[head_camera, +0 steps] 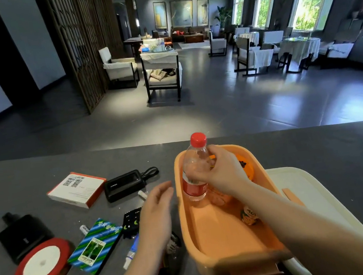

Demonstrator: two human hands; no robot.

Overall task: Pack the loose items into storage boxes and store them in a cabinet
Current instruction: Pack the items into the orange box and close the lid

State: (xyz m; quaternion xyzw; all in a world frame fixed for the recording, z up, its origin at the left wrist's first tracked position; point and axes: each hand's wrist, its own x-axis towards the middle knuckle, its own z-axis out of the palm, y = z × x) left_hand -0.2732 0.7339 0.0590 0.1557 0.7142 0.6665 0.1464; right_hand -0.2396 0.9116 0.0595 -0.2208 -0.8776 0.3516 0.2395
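Right hand (218, 174) curled in a grip; left hand (155, 213) flat, relaxed.

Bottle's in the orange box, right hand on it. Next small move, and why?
Probably release: right hand grips the bottle upright inside the orange box. Left hand hovers open over loose items, likely picking next.

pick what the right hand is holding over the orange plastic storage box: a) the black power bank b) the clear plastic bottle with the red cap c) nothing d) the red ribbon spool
b: the right hand has its fingers curled round the clear plastic bottle with the red cap, held upright inside the orange plastic storage box, while the black power bank and red ribbon spool lie on the table.
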